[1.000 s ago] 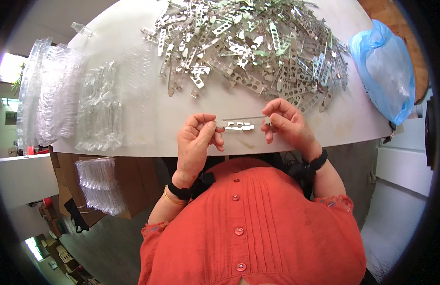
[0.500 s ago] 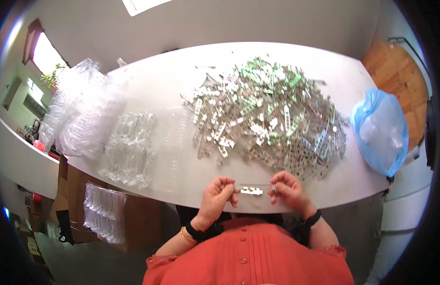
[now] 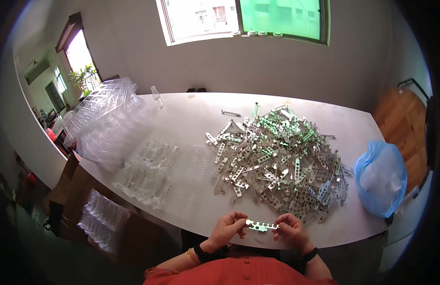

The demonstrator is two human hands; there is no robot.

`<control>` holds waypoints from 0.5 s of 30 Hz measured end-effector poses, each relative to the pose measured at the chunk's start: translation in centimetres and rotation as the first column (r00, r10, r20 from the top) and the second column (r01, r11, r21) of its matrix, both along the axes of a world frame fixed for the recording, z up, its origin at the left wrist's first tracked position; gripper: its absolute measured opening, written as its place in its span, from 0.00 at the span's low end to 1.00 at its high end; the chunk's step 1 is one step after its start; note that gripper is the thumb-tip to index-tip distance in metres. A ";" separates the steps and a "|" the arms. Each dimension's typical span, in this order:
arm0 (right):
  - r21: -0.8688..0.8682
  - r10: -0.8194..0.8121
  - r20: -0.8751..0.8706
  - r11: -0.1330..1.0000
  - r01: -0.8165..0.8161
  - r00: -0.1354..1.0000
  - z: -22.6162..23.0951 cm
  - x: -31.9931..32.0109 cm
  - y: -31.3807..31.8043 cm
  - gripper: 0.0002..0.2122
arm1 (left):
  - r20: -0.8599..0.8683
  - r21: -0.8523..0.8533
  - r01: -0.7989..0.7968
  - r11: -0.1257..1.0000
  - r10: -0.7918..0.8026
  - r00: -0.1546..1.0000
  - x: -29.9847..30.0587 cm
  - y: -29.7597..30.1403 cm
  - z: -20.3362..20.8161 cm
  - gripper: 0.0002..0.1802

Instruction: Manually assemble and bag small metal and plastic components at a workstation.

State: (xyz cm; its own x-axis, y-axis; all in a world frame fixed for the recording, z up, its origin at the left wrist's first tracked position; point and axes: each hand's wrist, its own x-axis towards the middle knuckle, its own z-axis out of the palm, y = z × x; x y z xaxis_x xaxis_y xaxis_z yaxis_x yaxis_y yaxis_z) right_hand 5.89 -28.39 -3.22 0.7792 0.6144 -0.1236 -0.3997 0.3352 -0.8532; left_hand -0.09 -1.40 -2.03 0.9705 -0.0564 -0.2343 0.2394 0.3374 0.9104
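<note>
Low over the table's near edge is a perforated metal strip (image 3: 262,225), shiny, with a row of round holes along its length. My left hand (image 3: 228,229) pinches its left end between thumb and fingers. At the other end, the fingertips of my right hand (image 3: 294,233) are closed on it. Just beyond my hands rises a big loose pile of similar metal strips (image 3: 281,161), jumbled together. Some of the strip's ends are hidden under my fingers.
Left of the pile lie clear plastic trays (image 3: 146,178), some with metal strips in them. A tall stack of clear trays (image 3: 103,118) stands at the far left. A cardboard box (image 3: 68,185) holding a filled tray sits below the table's left edge. A blue plastic bag (image 3: 380,178) is at the right.
The view has tilted up, so a window now shows. The strip has been turned, and its row of holes faces me. My right hand has come closer to the strip's end.
</note>
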 end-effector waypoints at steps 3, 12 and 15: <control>0.006 0.005 -0.002 1.000 -0.005 1.000 0.1 0.1 0.1 0.08 | 0.001 -0.002 0.000 1.000 0.000 1.000 0.0 0.0 0.5 0.13; -0.032 -0.031 0.017 0.999 0.031 0.999 0.0 -0.1 0.1 0.08 | -0.048 0.035 0.122 0.992 -0.120 0.992 -0.2 0.4 0.9 0.17; -0.038 -0.034 0.011 0.999 0.035 0.999 0.5 -0.3 0.5 0.08 | -0.051 0.070 0.148 0.987 -0.144 0.988 -0.5 0.5 0.8 0.16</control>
